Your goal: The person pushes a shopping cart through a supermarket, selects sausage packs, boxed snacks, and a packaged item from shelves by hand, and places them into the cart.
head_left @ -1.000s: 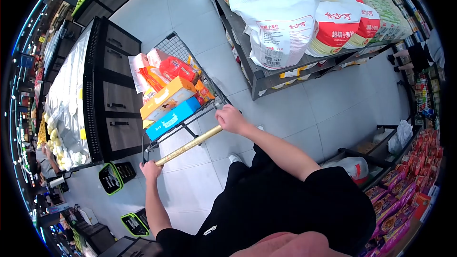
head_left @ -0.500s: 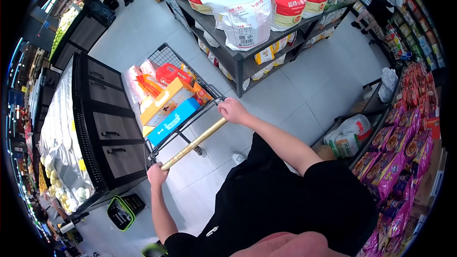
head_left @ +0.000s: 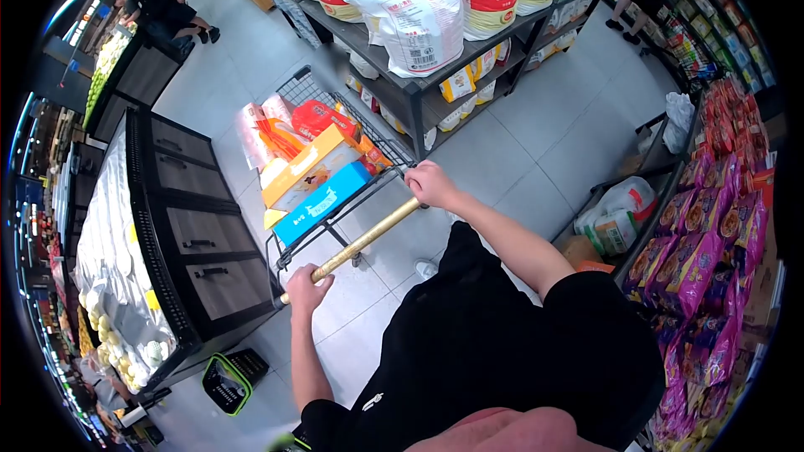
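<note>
My left hand [head_left: 308,288] is wrapped round the gold-coloured handle [head_left: 368,239] of a shopping cart, a little in from its left end. At the far right end, my right hand [head_left: 430,184] grips the same bar. Inside the black wire cart [head_left: 303,82] lie a blue box [head_left: 322,203], an orange box [head_left: 311,169], a red package [head_left: 320,118], orange packets [head_left: 282,139] and pink-and-white packages [head_left: 254,130].
A rack with flour bags [head_left: 414,21] stands ahead, close to the cart's right side. Dark cabinets [head_left: 205,243] line the left. A black-and-green basket [head_left: 233,381] sits on the floor. Purple packets [head_left: 682,272] fill the right side. People [head_left: 163,8] stand at far left.
My left hand has shifted inward along the handle, baring its left end. The cart appears further right and nearer the flour rack in view. My right hand keeps its grip.
</note>
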A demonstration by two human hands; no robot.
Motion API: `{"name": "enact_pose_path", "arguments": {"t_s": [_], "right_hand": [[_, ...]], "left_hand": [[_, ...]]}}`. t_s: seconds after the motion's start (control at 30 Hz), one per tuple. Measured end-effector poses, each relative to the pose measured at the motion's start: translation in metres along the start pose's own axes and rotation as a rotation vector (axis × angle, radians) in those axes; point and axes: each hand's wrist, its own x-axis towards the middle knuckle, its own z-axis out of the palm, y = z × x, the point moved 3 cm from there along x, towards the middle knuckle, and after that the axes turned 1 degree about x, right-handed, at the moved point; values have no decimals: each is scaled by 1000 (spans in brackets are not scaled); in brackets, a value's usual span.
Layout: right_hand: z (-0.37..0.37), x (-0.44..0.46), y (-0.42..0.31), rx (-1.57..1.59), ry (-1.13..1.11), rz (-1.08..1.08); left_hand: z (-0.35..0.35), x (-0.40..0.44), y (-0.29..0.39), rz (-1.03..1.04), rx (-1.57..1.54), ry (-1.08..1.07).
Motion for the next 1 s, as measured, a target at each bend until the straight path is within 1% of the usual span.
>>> {"name": "enact_pose_path", "arguments": {"t_s": [0.03, 0.07, 0.13, 0.17, 0.23, 0.33, 0.5, 0.53, 0.57, 0.6, 0.67, 0.8, 0.87, 1.0], "right_hand": [[-1, 1, 1, -88, -46, 1], [-2, 2, 3, -85, -53, -5], [-9, 5, -6, -277, -159, -18], [-14, 6, -12, -271, -169, -27], [-18, 5, -22, -383, -311, -11], [-19, 5, -25, -375, -349, -11], [-33, 27, -6, -296, -381, -50], [-36, 34, 1, -293, -334, -57], [-35, 39, 6, -285, -285, -56], [-33, 43, 10, -258, -302, -68], [-33, 50, 11, -241, -257, -89], [-28, 71, 16, -240, -247, -127], [-24, 82, 16, -227, -225, -146], [-14, 112, 27, -230, -254, -146]], "left_hand": [[5, 9, 13, -40, 37, -25], [8, 16, 20, -80, 75, -51], [8, 19, 23, -97, 81, -30], [8, 20, 26, -105, 89, -11], [16, 20, 28, -120, 94, -15], [20, 22, 27, -177, 119, -9], [17, 43, 53, -216, 126, 40], [18, 51, 57, -215, 130, 46], [21, 59, 55, -221, 137, 40], [22, 65, 55, -229, 139, 45], [19, 68, 51, -250, 156, 34], [16, 86, 44, -287, 180, 22], [13, 92, 37, -268, 197, 48], [15, 116, 24, -238, 247, 135]]}}
